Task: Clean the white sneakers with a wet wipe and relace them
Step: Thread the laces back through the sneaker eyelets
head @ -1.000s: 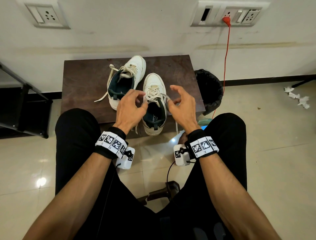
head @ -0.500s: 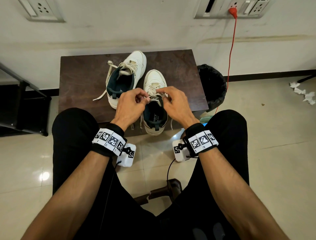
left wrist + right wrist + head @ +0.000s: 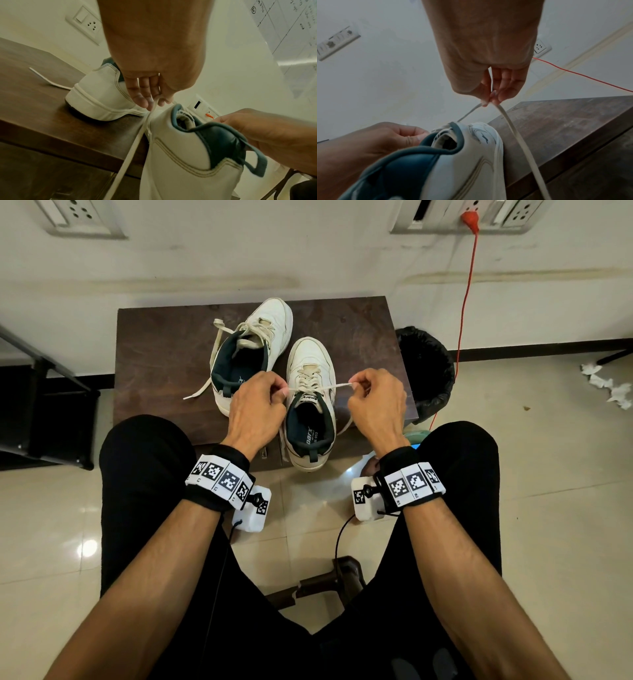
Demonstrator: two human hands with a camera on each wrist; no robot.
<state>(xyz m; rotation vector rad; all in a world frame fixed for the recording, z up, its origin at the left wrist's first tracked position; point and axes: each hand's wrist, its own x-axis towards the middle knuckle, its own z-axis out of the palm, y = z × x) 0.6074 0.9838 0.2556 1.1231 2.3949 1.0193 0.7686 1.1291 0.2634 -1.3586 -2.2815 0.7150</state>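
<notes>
Near sneaker (image 3: 467, 169) heel cut off below.

2 sneakers (image 3: 310, 392) on table (image 3: 164, 354), bin (image 3: 428, 371) right

The sneakers (image 3: 310, 392) are made of smooth, matt white leather-like material with dark cloth lining; their laces (image 3: 337, 386) are flat woven cloth. The table (image 3: 164, 364) is finished in dark, worn wood. The floor (image 3: 548, 474) is laid with glossy tiles.
</notes>
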